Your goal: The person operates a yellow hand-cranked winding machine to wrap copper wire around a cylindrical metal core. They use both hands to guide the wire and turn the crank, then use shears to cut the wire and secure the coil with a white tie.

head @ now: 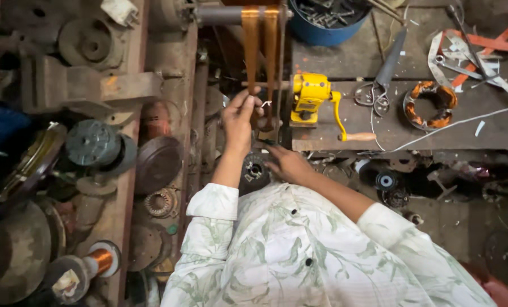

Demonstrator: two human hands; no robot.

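Centre of frame: my left hand (238, 116) pinches the copper wire band (259, 48) already wound on the former beside the yellow hand winder (311, 96), while my right hand (288, 163), loosely open and empty, rests at the tabletop (424, 131) edge; winding looks well advanced, the coil not yet removed.

winder (309, 98): bright yellow, with a pale wood handle
wire bands (259, 45): shiny copper orange
shirt (322, 256): white with a pale green leaf pattern
tub (322, 34): blue
coil (431, 104): orange and brown with white ties
spool (100, 258): copper orange wire, pale ends
desk (424, 128): dark grey-brown
strips (492, 42): orange-red
scissors (379, 85): grey
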